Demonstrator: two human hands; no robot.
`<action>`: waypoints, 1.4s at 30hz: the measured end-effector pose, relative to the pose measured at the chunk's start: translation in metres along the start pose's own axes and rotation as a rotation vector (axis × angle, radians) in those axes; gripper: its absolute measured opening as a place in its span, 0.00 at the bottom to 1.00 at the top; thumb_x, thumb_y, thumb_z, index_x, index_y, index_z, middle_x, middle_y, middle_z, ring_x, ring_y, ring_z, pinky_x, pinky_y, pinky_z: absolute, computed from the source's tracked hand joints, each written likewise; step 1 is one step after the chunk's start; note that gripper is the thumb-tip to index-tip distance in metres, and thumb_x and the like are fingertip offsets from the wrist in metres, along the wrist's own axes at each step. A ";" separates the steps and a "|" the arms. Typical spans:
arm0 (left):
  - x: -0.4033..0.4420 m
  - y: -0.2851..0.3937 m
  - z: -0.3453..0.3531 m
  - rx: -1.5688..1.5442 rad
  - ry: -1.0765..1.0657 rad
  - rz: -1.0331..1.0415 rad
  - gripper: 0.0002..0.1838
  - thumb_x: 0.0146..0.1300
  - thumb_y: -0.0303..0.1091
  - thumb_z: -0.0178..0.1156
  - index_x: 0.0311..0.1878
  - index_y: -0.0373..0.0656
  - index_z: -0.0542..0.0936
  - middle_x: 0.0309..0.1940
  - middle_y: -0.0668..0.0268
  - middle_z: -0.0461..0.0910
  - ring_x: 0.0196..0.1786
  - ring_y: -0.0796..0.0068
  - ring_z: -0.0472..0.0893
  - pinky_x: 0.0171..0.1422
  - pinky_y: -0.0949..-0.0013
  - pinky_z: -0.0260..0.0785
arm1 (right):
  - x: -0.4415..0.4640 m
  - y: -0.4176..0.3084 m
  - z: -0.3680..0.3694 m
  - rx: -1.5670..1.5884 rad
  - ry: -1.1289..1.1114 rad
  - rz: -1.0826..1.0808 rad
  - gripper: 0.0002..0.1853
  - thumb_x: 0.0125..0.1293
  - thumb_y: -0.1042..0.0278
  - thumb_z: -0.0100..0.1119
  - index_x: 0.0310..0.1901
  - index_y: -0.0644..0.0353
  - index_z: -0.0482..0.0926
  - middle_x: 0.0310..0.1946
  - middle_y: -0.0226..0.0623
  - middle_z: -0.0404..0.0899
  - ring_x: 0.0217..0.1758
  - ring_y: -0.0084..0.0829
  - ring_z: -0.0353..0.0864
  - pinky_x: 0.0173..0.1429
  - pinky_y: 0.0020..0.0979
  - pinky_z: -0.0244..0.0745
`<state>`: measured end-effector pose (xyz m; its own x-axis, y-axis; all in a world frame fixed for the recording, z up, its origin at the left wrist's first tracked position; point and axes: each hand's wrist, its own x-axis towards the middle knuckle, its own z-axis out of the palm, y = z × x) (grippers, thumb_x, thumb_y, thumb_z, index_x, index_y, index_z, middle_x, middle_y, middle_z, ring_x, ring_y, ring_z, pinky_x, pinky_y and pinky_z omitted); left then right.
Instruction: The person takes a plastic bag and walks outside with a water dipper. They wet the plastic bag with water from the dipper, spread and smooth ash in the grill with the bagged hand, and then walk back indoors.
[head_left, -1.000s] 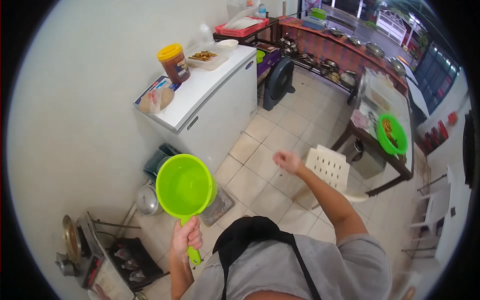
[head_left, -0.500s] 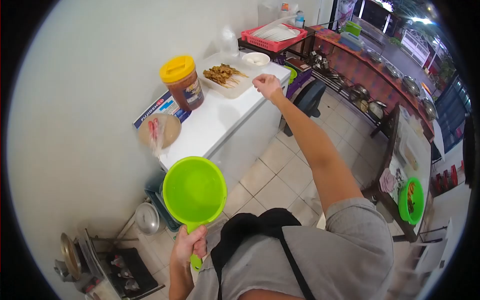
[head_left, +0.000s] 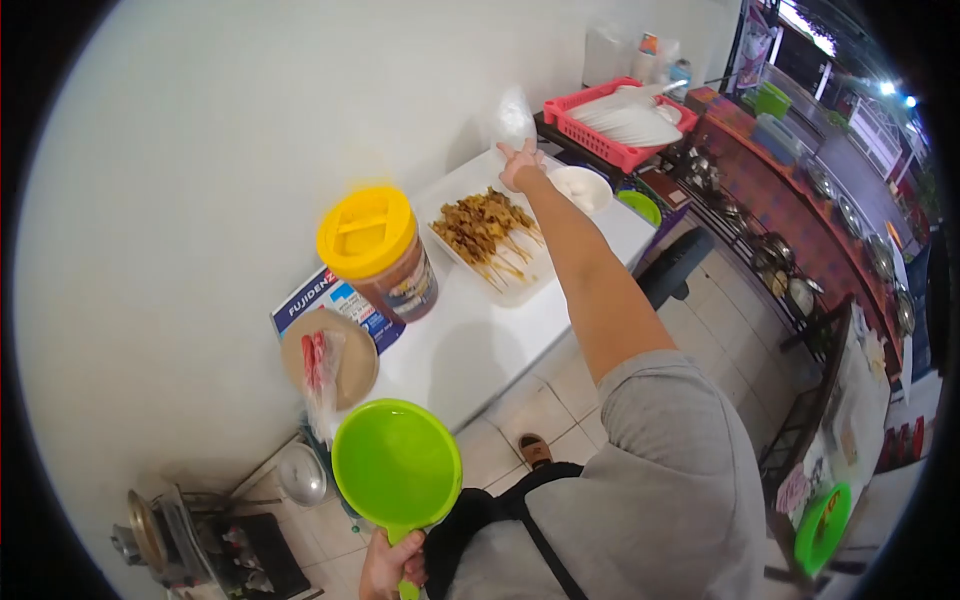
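My left hand [head_left: 393, 562] is wrapped round the handle of a lime-green plastic dipper [head_left: 397, 462], whose round bowl faces up toward me. My right hand [head_left: 522, 165] is stretched out over the far end of a white chest top [head_left: 470, 365], fingers apart. Just beyond its fingertips stands a clear plastic bag [head_left: 514, 115]; whether they touch I cannot tell. Below the right forearm, a tray [head_left: 520, 288] holds several skewers of browned meat [head_left: 480, 228]. A white bowl [head_left: 583, 188] is beside the right wrist.
A yellow-lidded jar [head_left: 375, 250] of reddish-brown contents stands near the wall. In front lies a round tan board [head_left: 362, 365] with a bag of red-ended items. A pink basket [head_left: 600, 140] sits behind the bowl. At right, a table holds a green basin [head_left: 822, 545]; pot lids lie lower left.
My right hand has moved farther over the white top, toward the clear bag, and its fingers have spread. The view has shifted closer to the chest. The dipper stays in my left hand.
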<state>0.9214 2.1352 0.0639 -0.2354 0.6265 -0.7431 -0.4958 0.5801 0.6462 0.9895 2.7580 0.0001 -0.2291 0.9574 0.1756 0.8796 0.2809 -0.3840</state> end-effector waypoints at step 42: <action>0.024 0.034 0.012 0.102 -0.180 0.086 0.13 0.58 0.36 0.65 0.29 0.40 0.71 0.10 0.71 0.60 0.09 0.81 0.59 0.12 0.75 0.50 | -0.140 0.095 -0.199 1.531 0.157 -0.017 0.20 0.63 0.55 0.57 0.51 0.61 0.75 0.21 0.25 0.72 0.24 0.16 0.68 0.30 0.20 0.63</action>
<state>0.9087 2.1765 0.0700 -0.1155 0.7538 -0.6469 -0.3914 0.5640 0.7271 1.1880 2.6370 0.1199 -0.1029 0.9648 0.2422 -0.4021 0.1823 -0.8972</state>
